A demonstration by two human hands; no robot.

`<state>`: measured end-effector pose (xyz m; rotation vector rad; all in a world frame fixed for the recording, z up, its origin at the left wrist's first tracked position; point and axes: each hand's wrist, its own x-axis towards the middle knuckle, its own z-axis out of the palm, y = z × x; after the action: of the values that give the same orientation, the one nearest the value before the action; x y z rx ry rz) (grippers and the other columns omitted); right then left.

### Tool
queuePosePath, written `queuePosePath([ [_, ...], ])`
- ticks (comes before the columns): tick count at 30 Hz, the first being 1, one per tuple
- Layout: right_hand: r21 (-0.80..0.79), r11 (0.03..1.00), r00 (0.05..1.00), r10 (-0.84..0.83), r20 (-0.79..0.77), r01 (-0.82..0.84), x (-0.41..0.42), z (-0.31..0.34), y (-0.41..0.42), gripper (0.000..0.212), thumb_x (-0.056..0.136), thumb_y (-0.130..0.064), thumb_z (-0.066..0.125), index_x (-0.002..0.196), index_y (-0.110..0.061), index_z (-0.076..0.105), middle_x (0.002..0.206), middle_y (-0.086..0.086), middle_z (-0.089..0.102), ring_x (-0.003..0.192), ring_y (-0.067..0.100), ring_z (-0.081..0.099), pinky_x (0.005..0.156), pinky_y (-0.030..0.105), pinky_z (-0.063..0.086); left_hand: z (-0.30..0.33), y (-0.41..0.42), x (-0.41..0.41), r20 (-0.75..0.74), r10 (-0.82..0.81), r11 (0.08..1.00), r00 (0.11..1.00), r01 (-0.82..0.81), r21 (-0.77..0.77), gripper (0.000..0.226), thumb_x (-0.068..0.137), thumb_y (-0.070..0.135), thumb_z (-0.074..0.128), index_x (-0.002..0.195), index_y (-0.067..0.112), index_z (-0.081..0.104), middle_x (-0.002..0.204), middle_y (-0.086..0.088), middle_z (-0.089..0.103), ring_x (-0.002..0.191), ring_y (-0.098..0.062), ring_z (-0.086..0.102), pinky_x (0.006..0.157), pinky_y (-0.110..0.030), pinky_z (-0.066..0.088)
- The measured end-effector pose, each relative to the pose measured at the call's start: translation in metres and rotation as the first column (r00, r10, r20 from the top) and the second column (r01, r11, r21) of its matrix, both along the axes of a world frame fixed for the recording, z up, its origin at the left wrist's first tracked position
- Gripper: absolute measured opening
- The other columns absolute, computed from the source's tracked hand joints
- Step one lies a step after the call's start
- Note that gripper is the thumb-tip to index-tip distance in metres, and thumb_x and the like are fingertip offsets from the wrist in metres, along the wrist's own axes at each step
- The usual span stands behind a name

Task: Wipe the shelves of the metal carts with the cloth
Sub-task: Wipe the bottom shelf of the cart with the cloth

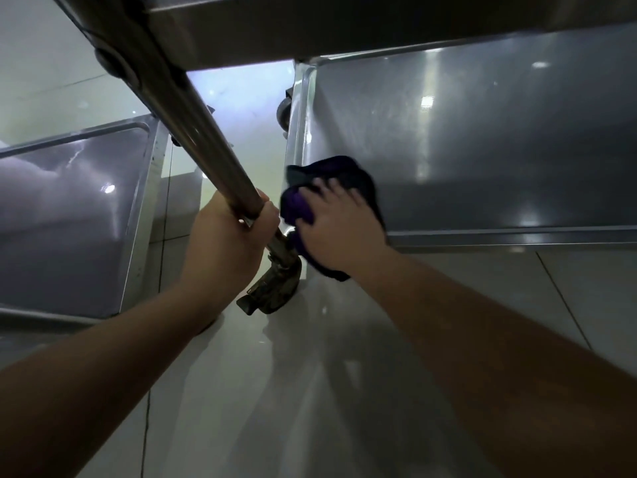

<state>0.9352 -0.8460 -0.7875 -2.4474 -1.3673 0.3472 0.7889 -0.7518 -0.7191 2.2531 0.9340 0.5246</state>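
Observation:
A dark purple cloth (331,177) lies bunched at the near left corner of the bottom shelf (482,150) of a metal cart. My right hand (339,229) presses flat on the cloth, fingers spread over it. Part of the cloth hangs over the shelf's front rim below my palm. My left hand (227,236) is closed around the cart's upright leg tube (206,139), just above the caster (272,294). The underside of the shelf above (344,25) fills the top of the view.
A second metal cart's shelf (69,219) stands to the left, with a narrow gap of glossy tiled floor (310,391) between the carts. Another caster (284,112) shows at the far left corner of the right cart.

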Motion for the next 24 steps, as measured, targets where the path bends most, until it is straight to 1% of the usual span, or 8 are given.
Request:
queuePosePath([
  [3,0.01,0.996,0.995,0.09,-0.037,-0.09,-0.009,0.0,0.016,0.059,0.105,-0.044,0.035,0.16,-0.025,0.026,0.168,0.005,0.026,0.156,0.026,0.015,0.127,0.048,0.01,0.002,0.001,0.001,-0.018,-0.003,1.0,1.0,0.003,0.02,0.012,0.097,0.029,0.062,0.092,0.021,0.07,0.081,0.023,0.067,0.081,0.006,0.063,0.06,-0.002,0.04],
  [6,0.015,0.997,0.997,0.079,0.002,-0.079,0.005,-0.001,-0.014,0.058,0.104,-0.049,0.033,0.157,-0.027,0.032,0.165,0.003,0.034,0.154,0.025,0.022,0.126,0.046,0.013,0.004,0.001,0.0,-0.037,-0.005,1.0,0.999,0.006,0.028,0.013,0.099,0.03,0.062,0.097,0.02,0.07,0.079,0.015,0.066,0.079,0.008,0.062,0.058,-0.002,0.041],
  [10,-0.04,0.995,0.995,-0.089,0.036,0.091,0.068,-0.004,-0.093,0.067,0.099,-0.056,0.026,0.158,-0.027,0.031,0.165,0.005,0.033,0.154,0.026,0.024,0.125,0.045,0.016,0.009,-0.004,0.0,-0.06,-0.012,0.998,0.998,0.016,0.064,0.014,0.101,0.025,0.061,0.097,0.018,0.073,0.081,0.014,0.065,0.077,0.016,0.059,0.057,-0.004,0.037],
  [13,-0.078,0.953,0.956,-0.293,0.016,0.294,0.137,-0.004,-0.166,0.069,0.097,-0.058,0.031,0.159,-0.027,0.031,0.165,0.013,0.03,0.153,0.033,0.024,0.123,0.048,0.018,0.016,-0.009,0.001,-0.077,-0.031,0.997,0.997,0.036,0.067,0.016,0.102,0.02,0.059,0.097,0.014,0.072,0.083,0.011,0.065,0.075,0.015,0.058,0.06,-0.009,0.037],
  [16,-0.106,0.832,0.836,-0.549,-0.015,0.545,0.198,0.001,-0.228,0.078,0.09,-0.059,0.033,0.159,-0.023,0.03,0.163,0.025,0.028,0.151,0.041,0.024,0.122,0.051,0.02,0.021,-0.014,0.001,-0.08,-0.045,0.995,0.996,0.052,0.082,0.016,0.103,0.016,0.057,0.099,0.011,0.073,0.084,0.015,0.062,0.077,0.024,0.054,0.06,0.003,0.034],
  [18,-0.134,0.744,0.749,-0.662,-0.022,0.654,0.227,0.001,-0.251,0.082,0.088,-0.061,0.032,0.16,-0.022,0.028,0.162,0.03,0.025,0.15,0.046,0.024,0.121,0.053,0.02,0.022,-0.017,0.001,-0.081,-0.039,0.994,0.996,0.047,0.098,0.016,0.104,0.016,0.057,0.1,0.01,0.072,0.084,0.017,0.061,0.077,0.027,0.053,0.061,0.006,0.033],
  [21,-0.156,0.697,0.706,-0.708,0.001,0.7,0.247,-0.006,-0.252,0.084,0.087,-0.062,0.031,0.16,-0.022,0.023,0.166,0.022,0.021,0.153,0.04,0.018,0.123,0.054,0.015,0.021,-0.016,0.002,-0.085,-0.033,0.996,0.996,0.039,0.077,0.016,0.103,0.018,0.057,0.1,0.01,0.071,0.081,0.012,0.062,0.073,0.018,0.057,0.058,0.002,0.035],
  [24,-0.133,0.71,0.719,-0.693,0.041,0.692,0.248,-0.01,-0.22,0.081,0.089,-0.059,0.028,0.161,-0.021,0.021,0.168,0.017,0.019,0.155,0.035,0.014,0.124,0.053,0.012,0.019,-0.013,0.003,-0.053,-0.003,0.999,0.999,0.005,0.037,0.015,0.102,0.018,0.059,0.098,0.012,0.071,0.078,0.01,0.063,0.068,0.011,0.059,0.056,-0.001,0.037],
])
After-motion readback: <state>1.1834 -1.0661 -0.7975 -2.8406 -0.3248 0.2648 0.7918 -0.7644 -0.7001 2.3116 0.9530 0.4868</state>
